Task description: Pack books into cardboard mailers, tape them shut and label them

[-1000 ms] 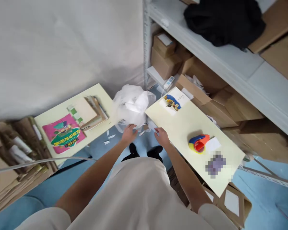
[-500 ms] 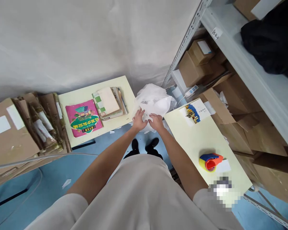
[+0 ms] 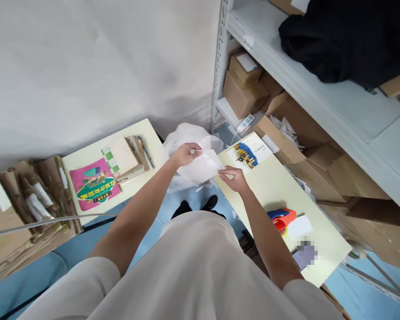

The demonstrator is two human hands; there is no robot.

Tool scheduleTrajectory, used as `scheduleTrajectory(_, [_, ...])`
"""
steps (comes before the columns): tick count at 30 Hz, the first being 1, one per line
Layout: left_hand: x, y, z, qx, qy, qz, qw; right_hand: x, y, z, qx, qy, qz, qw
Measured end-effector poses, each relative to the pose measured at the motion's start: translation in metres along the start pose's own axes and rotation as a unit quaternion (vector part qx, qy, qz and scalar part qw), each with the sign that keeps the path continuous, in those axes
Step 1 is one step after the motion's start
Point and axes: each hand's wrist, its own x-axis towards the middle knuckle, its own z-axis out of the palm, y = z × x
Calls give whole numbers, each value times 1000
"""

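A thin, flat white bag (image 3: 205, 168) is stretched between my two hands. My left hand (image 3: 186, 154) pinches its upper left edge, fingers closed. At its right corner, my right hand (image 3: 234, 178) grips it between thumb and fingers. Beneath and behind it bulges a big, translucent white plastic bag (image 3: 183, 135), standing between the two tables. Nearest my right hand on the right table is a book (image 3: 248, 153) with a blue and yellow picture on its white cover.
On the left table (image 3: 143, 129) lie a pink book (image 3: 95, 184) and a stack of books (image 3: 125, 158). The right table (image 3: 270, 191) bears a red and blue tape dispenser (image 3: 282, 218). Folded cardboard (image 3: 30, 191) stands far left; a metal shelf (image 3: 306, 80) with cardboard boxes rises at right.
My hands have moved apart and up from the big plastic bag, now with the flat white bag spread between them. The view has turned to the right.
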Motion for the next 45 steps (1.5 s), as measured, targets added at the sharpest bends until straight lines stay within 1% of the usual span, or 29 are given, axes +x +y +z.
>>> scheduleTrajectory(2, [9, 22, 12, 18, -38, 52, 998, -15, 13, -23, -1, 23, 27, 999])
scheduleTrajectory(3, [14, 35, 18, 39, -60, 83, 994, -21, 16, -35, -5, 50, 36, 998])
scheduleTrajectory(6, [28, 83, 41, 99, -121, 183, 971, -29, 18, -63, 4, 171, 60, 983])
scheduleTrajectory(7, [33, 99, 50, 111, -139, 211, 961, -29, 18, -70, 14, 196, 67, 978])
scheduleTrajectory(9, [42, 127, 70, 132, -172, 250, 944, -30, 18, -82, 30, 207, 91, 974])
scheduleTrajectory(10, [47, 138, 80, 146, -184, 258, 937, -32, 20, -87, 37, 210, 111, 971])
scheduleTrajectory(12, [54, 152, 99, 178, -197, 254, 930, -41, 29, -95, 59, 244, 167, 954])
scheduleTrajectory(15, [64, 157, 123, 197, -223, 209, 931, -67, 50, -101, 70, 318, 239, 915])
scheduleTrajectory(17, [69, 155, 137, 160, -247, 171, 940, -86, 64, -100, 44, 326, 283, 901])
scheduleTrajectory(19, [73, 154, 149, 87, -276, 128, 949, -102, 76, -95, 52, 299, 336, 892])
scheduleTrajectory(21, [77, 151, 159, 12, -293, 79, 953, -114, 87, -89, 127, 246, 377, 884])
scheduleTrajectory(22, [79, 149, 162, -12, -291, 58, 955, -120, 91, -87, 173, 219, 385, 880])
scheduleTrajectory(24, [85, 139, 164, -22, -262, 32, 964, -132, 97, -84, 234, 190, 385, 872])
scheduleTrajectory(25, [88, 132, 165, -13, -246, 29, 969, -138, 98, -84, 236, 195, 385, 871])
scheduleTrajectory(27, [95, 113, 164, 23, -231, 37, 972, -149, 98, -87, 180, 228, 405, 867])
scheduleTrajectory(29, [100, 89, 166, 69, -222, 53, 971, -159, 97, -91, 81, 254, 442, 857])
scheduleTrajectory(31, [100, 63, 170, 119, -196, 65, 971, -165, 99, -95, -6, 248, 463, 851])
scheduleTrajectory(34, [92, 21, 179, 168, -148, 55, 973, -167, 108, -92, -80, 212, 455, 861])
scheduleTrajectory(35, [88, 7, 182, 176, -146, 49, 972, -166, 113, -88, -105, 209, 460, 857])
scheduleTrajectory(36, [84, -5, 184, 184, -155, 42, 970, -164, 118, -83, -133, 214, 470, 846])
scheduleTrajectory(38, [76, -26, 186, 208, -187, 25, 960, -159, 128, -72, -186, 236, 501, 812])
scheduleTrajectory(40, [71, -39, 186, 230, -202, 7, 952, -154, 135, -59, -212, 264, 520, 784])
scheduleTrajectory(41, [69, -42, 186, 235, -188, 6, 954, -152, 136, -52, -217, 284, 520, 776])
scheduleTrajectory(43, [68, -44, 186, 231, -124, 31, 965, -149, 132, -37, -233, 329, 504, 764])
scheduleTrajectory(44, [68, -42, 186, 227, -90, 54, 968, -148, 128, -30, -246, 346, 491, 761])
scheduleTrajectory(45, [67, -40, 187, 225, -71, 81, 968, -147, 122, -21, -258, 352, 476, 763])
